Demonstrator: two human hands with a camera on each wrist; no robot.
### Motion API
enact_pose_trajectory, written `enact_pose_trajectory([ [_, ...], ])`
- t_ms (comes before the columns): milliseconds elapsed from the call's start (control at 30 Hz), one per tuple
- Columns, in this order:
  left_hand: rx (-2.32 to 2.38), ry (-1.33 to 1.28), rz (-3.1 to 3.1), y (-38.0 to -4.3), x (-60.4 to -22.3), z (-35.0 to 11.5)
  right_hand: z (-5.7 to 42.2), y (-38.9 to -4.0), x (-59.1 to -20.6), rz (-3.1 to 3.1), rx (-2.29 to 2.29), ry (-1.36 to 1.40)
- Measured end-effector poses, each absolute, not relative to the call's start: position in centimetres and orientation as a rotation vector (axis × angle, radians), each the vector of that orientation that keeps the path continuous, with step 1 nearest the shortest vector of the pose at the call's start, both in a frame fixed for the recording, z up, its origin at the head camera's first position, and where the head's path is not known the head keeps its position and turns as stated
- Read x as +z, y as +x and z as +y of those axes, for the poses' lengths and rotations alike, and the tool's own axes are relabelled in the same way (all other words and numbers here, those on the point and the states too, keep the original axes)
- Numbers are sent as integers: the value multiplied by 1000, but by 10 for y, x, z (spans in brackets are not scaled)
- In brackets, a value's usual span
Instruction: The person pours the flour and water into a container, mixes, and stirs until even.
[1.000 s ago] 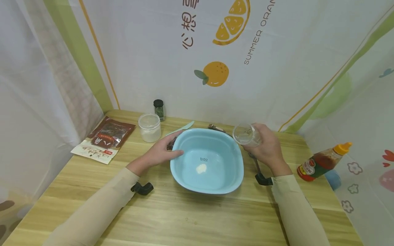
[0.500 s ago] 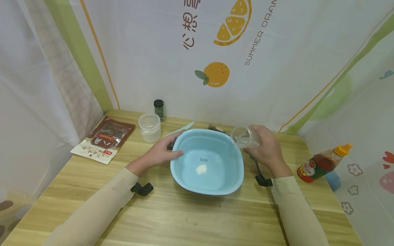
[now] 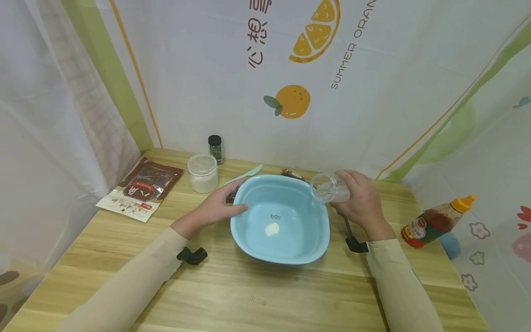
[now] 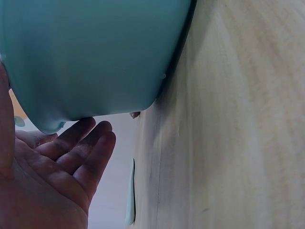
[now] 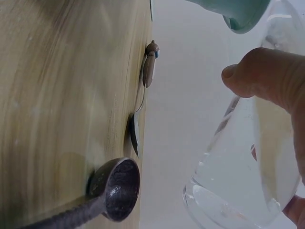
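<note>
A light blue plastic basin (image 3: 290, 240) stands on the wooden table, with a small white patch of powder (image 3: 271, 229) on its bottom. My left hand (image 3: 217, 205) holds its left side, the thumb over the rim. In the left wrist view, the fingers (image 4: 78, 150) touch the outer wall under the rim. My right hand (image 3: 361, 200) grips a clear cup (image 3: 337, 190), tilted with its mouth towards the basin's right rim. In the right wrist view, the thumb lies on the transparent wall of the cup (image 5: 228, 176); clear liquid seems to lie inside.
Behind the basin lie a pale green knife (image 3: 250, 171) and a brown-handled spoon (image 5: 136, 126). A dark scoop (image 5: 116, 191) rests near the right hand. A powder jar (image 3: 203, 177), herb jar (image 3: 215, 150) and brown packet (image 3: 143, 186) stand left; a red sauce bottle (image 3: 433, 223) stands right.
The cup in my right hand has shifted slightly left and tipped further towards the basin. My left hand keeps its place on the rim.
</note>
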State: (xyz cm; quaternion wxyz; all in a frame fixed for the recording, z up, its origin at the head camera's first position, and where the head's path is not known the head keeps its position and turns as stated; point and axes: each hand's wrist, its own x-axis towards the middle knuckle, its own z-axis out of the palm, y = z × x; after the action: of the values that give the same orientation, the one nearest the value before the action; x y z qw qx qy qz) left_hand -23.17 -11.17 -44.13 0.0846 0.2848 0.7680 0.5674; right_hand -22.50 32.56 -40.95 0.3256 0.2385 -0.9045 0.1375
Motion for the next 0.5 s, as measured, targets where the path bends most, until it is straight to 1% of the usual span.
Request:
enact_pose_trajectory([
  [500,1691,860,2288,-232,-442,-111,331,-227,-411,-2354,325,657],
])
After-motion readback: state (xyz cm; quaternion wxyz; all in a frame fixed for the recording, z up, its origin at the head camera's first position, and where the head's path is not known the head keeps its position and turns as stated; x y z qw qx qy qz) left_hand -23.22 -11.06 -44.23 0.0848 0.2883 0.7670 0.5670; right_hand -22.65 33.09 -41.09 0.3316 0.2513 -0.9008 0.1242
